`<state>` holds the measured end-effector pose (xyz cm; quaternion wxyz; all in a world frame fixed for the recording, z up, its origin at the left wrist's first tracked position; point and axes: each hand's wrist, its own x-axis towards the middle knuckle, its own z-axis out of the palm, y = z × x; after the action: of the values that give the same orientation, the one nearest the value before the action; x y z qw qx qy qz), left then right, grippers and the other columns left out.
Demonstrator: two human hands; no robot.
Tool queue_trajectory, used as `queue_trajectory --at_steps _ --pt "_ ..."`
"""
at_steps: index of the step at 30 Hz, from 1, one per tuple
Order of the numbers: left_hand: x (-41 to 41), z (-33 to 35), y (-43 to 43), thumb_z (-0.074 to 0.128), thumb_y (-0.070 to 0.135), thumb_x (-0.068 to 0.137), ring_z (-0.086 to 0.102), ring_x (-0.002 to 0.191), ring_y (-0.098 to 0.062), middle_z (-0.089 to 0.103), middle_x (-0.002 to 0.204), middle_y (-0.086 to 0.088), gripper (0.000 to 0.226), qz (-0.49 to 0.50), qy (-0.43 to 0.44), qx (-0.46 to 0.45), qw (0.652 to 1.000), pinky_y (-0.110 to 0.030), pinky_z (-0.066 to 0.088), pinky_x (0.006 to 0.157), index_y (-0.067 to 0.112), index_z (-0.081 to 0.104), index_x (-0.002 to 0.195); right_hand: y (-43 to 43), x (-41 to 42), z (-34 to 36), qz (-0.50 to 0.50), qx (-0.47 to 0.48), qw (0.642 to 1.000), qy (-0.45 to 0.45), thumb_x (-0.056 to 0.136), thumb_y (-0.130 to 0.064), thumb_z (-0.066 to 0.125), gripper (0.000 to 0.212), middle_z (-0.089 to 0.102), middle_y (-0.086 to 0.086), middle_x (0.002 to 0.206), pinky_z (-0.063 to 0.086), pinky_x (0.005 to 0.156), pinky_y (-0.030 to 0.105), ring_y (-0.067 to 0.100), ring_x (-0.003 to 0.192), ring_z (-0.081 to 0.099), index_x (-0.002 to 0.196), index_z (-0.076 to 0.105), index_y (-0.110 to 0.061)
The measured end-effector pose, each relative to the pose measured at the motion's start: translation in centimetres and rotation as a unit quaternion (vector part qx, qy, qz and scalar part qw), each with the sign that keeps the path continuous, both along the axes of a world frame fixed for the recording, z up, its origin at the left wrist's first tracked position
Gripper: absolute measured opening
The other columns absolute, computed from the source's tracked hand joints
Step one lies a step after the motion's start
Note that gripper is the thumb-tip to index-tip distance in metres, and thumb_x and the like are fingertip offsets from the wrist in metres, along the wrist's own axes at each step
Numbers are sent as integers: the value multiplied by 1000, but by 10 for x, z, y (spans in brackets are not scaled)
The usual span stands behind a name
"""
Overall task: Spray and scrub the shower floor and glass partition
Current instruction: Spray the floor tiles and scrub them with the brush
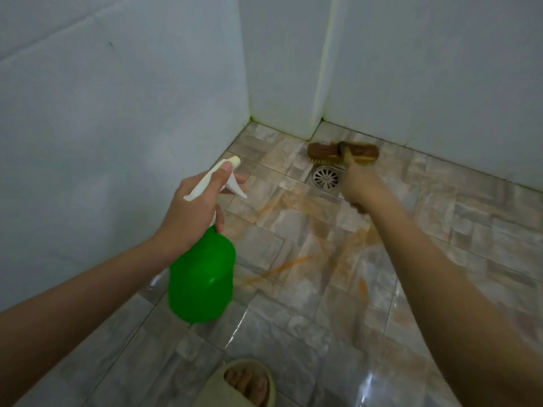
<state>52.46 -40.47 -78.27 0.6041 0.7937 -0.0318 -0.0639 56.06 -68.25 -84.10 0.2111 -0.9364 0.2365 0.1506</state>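
A home shower corner: pale tiled walls [123, 113], wet stone-look floor tiles [293, 333], a round metal drain [325, 178].

The green spray bottle [202, 277], white trigger head uppermost, hung tilted in the left hand [197, 207] above the shower floor [323, 289]. The brown scrub brush [343, 152] sat bristles-down near the corner, just behind the drain [326, 177], on wet grey tiles streaked with orange.

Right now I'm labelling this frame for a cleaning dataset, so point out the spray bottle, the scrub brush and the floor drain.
spray bottle [202, 274], head view, middle of its green body.
scrub brush [326, 149], head view, brown back of its head.
floor drain [325, 177], head view, centre of its metal grate.
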Motion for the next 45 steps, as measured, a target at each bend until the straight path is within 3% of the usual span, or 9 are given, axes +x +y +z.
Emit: queue_trajectory --at_steps 5,14,18,23,26,32,39,42,45 --pt "-4 17 18 52 63 91 64 95 -59 78 106 9 45 42 21 6 999 -27 46 49 28 79 84 30 -17 -2 73 -1 997 36 91 4 34 89 54 18 95 40 36 26 26 60 57 148 -12 -45" --pt "-3 -3 54 52 60 94 67 88 -55 79 100 5 31 84 4 12 996 -33 47 50 48 77 78 92 -58 -14 119 6 993 -10 91 4 35 90 57 11 81 38 40 30 22 57 53 147 -17 -44" --pt "-12 -12 77 50 65 90 64 56 -39 79 99 6 35 96 4 18 995 -37 48 55 44 77 83 107 -2 -22 142 -48 988 -33 91 4 38 82 60 21 114 52 58 40 26 62 56 154 -6 -24" --pt "-17 -26 96 48 63 91 54 40 -27 78 98 11 36 102 14 25 994 -34 48 56 42 77 85 111 20 -7 161 -2 987 -21 92 5 35 91 56 21 102 43 34 28 29 57 59 147 -15 -46" --pt "-17 -28 107 49 62 89 59 49 -38 78 95 12 29 114 21 18 993 -31 47 55 53 75 80 127 -34 -18 274 -21 961 -27 98 -6 35 82 52 9 76 44 35 31 23 48 54 144 -14 -53" --pt "-15 -34 123 51 73 81 69 62 -40 78 95 -3 44 124 40 27 991 -29 46 50 38 78 78 84 47 -52 390 -24 918 -60 103 -26 33 58 55 8 80 38 60 31 23 67 53 152 5 -38" --pt "-8 -41 134 51 62 94 53 35 -22 72 86 -26 55 157 43 77 984 -25 45 44 14 71 74 61 15 -82 502 -89 856 -82 101 -43 27 57 53 -3 94 41 70 25 13 78 54 150 -2 -43" --pt "-4 -44 135 54 54 99 51 34 -20 70 78 -27 57 189 52 80 977 -23 43 41 5 69 74 71 21 -93 469 -103 872 -100 92 -62 16 60 62 -2 92 51 71 31 16 77 60 147 24 -38" --pt "-2 -44 134 56 58 96 52 36 -22 69 75 -28 61 206 69 63 974 -25 45 46 3 69 74 89 21 -92 431 -89 893 -96 90 -66 20 52 57 -4 72 52 61 36 14 61 57 104 50 -26"
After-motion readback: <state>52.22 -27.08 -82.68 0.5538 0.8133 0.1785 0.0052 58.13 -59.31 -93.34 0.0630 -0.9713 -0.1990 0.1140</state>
